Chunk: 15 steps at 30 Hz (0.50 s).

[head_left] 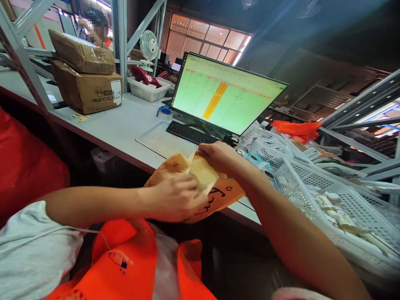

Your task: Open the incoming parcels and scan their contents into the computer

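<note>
A yellow-brown paper bag (229, 192) with large black lettering and a small recycling mark is held in front of the desk edge. My left hand (176, 200) is closed around its near side, fingers slightly blurred. Higher up, my right hand (218, 155) pinches the pale folded upper part of the bag, its fingertips partly hidden behind the wrist and paper. What is inside the bag, if anything, cannot be seen.
Behind the bag stand a monitor (225, 91) and a black keyboard (190, 132) on the white desk (103, 129). Stacked cardboard boxes (89, 89) sit left, beside metal posts. White plastic baskets (300, 179) crowd the right. A person (96, 27) is in the background.
</note>
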Available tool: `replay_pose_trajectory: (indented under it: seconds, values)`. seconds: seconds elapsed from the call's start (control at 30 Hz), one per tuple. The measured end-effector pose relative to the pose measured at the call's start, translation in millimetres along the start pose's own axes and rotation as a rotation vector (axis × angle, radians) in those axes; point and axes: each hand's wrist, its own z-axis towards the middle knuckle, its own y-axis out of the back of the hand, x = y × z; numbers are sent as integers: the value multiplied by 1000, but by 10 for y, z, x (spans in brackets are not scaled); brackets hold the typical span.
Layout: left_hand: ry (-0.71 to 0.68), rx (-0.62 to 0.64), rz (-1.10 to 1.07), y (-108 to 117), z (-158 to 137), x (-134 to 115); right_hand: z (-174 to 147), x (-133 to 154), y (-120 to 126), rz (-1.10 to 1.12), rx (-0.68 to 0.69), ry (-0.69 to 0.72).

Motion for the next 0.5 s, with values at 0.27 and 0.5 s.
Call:
replay_pose_trajectory:
  seconds: [0.27, 0.5]
  values:
    - [129, 92, -103, -287, -106, -15, -28, -212, -208, -11, -12, -202]
    - [154, 77, -32, -368, -68, 132, -236, 350, -276, 15, 35, -178]
